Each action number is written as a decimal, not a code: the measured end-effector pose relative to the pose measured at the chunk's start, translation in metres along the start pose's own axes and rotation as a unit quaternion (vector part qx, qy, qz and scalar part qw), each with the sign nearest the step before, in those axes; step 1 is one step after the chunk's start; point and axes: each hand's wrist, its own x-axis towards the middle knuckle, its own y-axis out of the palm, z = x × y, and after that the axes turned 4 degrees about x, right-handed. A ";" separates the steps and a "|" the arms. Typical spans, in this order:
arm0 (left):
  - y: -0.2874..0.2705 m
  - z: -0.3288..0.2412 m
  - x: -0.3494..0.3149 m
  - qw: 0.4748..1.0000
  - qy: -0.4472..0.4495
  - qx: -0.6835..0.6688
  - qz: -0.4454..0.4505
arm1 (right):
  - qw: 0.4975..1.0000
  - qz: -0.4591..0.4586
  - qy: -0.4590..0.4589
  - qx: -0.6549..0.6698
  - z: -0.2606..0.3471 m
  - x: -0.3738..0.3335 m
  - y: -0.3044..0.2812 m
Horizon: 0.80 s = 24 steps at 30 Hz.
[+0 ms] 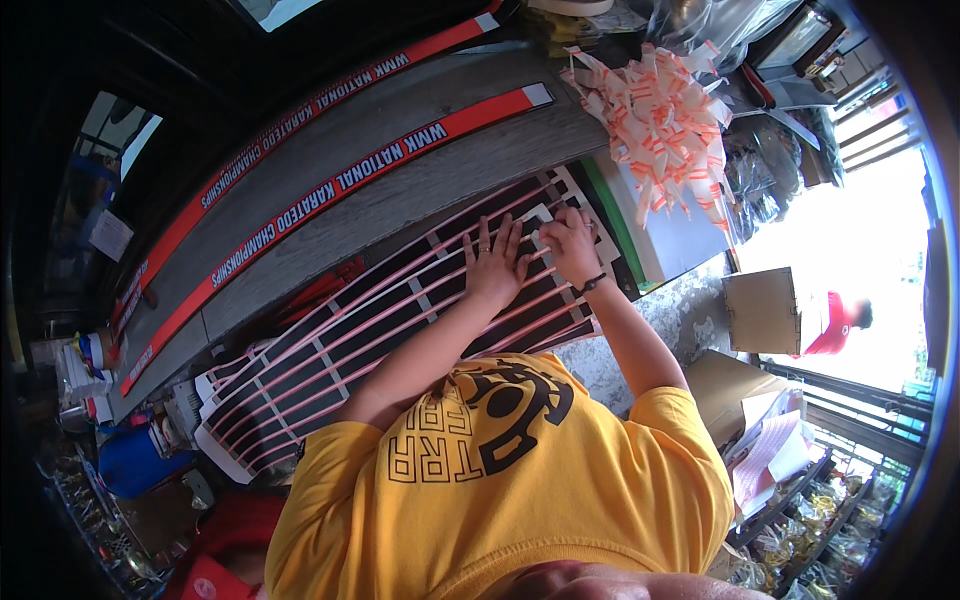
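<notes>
Long sheets point(400, 310) printed with black, pink and white stripes lie stacked and slightly fanned in front of me. My left hand point(492, 268) rests flat on the top sheet, its fingers spread. Close beside it, toward the sheets' right end, my right hand point(572, 248) is closed with the fingertips pinched down near the ends of the stripes. What those fingers hold is too small to make out. A dark band circles my right wrist.
Two red printed strips point(330, 190) run along the grey counter point(400, 175) beyond the sheets. A heap of white and orange strips point(665, 130) lies at the far right. A cardboard box point(760, 310) and papers point(770, 455) are at the right; a blue object point(140, 462) is at the left.
</notes>
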 end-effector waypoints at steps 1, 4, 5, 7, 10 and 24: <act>0.000 0.001 0.000 1.000 0.000 -0.006 -0.012 | 1.000 -0.006 -0.001 -0.005 -0.001 -0.001 -0.001; 0.000 0.001 0.000 1.000 -0.004 -0.019 -0.001 | 1.000 -0.022 -0.017 -0.001 -0.004 -0.005 -0.009; -0.001 0.001 0.000 1.000 -0.004 -0.018 -0.002 | 1.000 -0.025 -0.014 0.003 -0.005 -0.007 -0.011; 0.000 0.001 -0.001 1.000 -0.003 -0.011 -0.002 | 0.999 -0.025 -0.026 0.004 -0.005 -0.014 -0.017; 0.002 0.002 -0.001 1.000 0.000 0.001 -0.002 | 1.000 -0.012 -0.006 0.005 -0.003 -0.023 -0.022; 0.005 0.001 0.000 0.999 -0.011 -0.011 -0.044 | 0.997 -0.028 0.024 0.067 -0.005 -0.035 -0.028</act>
